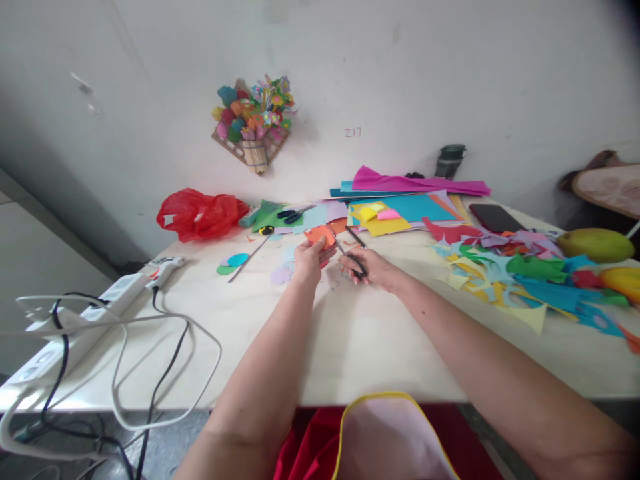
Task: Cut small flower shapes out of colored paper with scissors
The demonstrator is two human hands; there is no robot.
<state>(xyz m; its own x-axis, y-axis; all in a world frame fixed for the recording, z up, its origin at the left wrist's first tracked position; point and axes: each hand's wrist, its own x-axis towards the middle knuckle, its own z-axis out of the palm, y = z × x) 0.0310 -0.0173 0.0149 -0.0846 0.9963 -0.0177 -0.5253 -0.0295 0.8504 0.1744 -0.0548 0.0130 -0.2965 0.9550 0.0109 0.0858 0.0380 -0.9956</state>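
Note:
My left hand is closed on an orange piece of paper, pinched between thumb and fingers. In my right hand is a pair of scissors with dark handles, its blades reaching up and left to the paper's right edge. Whether the blades are parted is too small to tell. Pale lilac paper pieces lie just left of my left hand. A dark pen or pencil rests beyond my right hand. A second pair of scissors lies farther back, on green paper.
On the table, colourful paper scraps spread at the right beside a phone and a green-yellow fruit. A red plastic bag sits back left. Power strips and loose cables occupy the left edge. Paper sheets lie near the wall.

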